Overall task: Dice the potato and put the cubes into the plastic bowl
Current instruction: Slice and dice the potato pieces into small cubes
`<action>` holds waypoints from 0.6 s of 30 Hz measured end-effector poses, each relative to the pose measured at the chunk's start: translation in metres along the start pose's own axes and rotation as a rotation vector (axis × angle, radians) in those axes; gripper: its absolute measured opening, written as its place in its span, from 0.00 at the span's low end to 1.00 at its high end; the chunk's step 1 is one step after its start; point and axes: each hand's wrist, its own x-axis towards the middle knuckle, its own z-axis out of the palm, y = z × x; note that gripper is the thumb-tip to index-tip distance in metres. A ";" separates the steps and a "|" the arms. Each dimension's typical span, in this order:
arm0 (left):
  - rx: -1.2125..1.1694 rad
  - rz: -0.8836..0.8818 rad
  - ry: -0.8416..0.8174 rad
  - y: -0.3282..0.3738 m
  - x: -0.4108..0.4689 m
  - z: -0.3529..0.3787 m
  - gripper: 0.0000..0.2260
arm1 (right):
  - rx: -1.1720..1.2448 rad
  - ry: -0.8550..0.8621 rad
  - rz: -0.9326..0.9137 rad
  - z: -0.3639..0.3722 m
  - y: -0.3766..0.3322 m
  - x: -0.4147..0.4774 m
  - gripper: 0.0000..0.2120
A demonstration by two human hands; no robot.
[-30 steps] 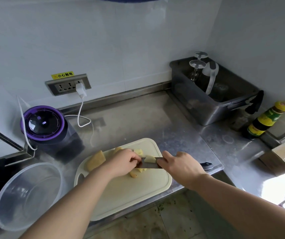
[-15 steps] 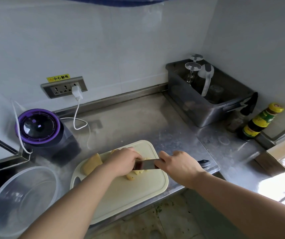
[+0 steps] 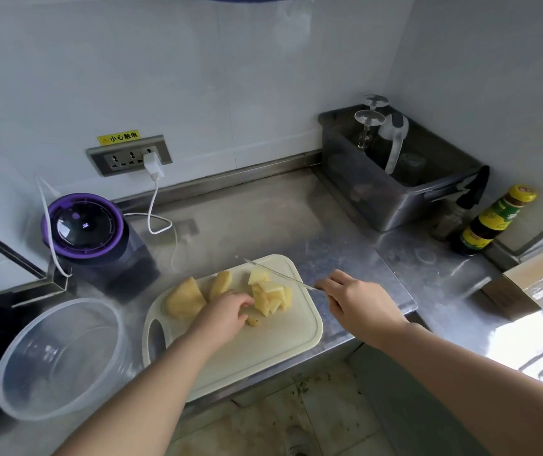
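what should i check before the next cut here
1. Knife gripped by the right hand: ok.
2. Blade apart from the left hand: ok, it is raised behind the pile.
3. The left hand holds the cut pieces steady: ok.
4. All potato diced: not ok, two large chunks lie undiced on the cutting board.
5. The plastic bowl ready beside the board: ok, no cubes in it yet.
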 end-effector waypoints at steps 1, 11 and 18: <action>0.056 0.018 -0.021 0.000 0.002 0.005 0.14 | 0.018 -0.007 0.009 0.001 -0.003 -0.001 0.15; 0.035 -0.304 0.104 -0.002 -0.010 0.019 0.02 | 0.179 -0.103 0.087 0.009 -0.037 -0.009 0.15; -0.640 -0.595 0.060 -0.003 -0.023 0.030 0.05 | 0.149 -0.358 0.215 0.028 -0.062 -0.020 0.05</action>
